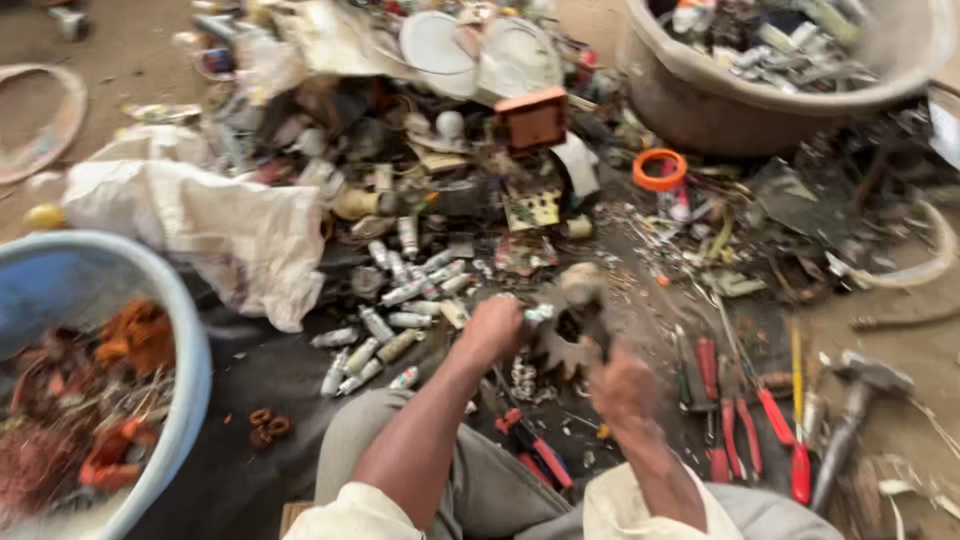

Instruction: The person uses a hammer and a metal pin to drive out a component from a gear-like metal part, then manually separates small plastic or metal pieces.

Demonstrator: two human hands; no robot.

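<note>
My left hand [492, 330] is closed around a small silvery cylinder [538, 314], held low over the dark mat. My right hand [620, 385] grips the handle of a hammer whose blurred head [582, 285] is raised just above and right of the cylinder. A jagged grey metal scrap piece [560, 350] lies between the two hands. Several similar silvery cylinders [385, 325] are scattered on the mat to the left of my left hand. Both hands are motion-blurred.
A blue tub [190, 350] with copper wire and orange scraps sits at left. A large grey tub [700, 90] of metal bits stands at top right. Red-handled pliers [740, 420] and another hammer [850, 420] lie at right. A white sack [220, 230] and a scrap pile fill the back.
</note>
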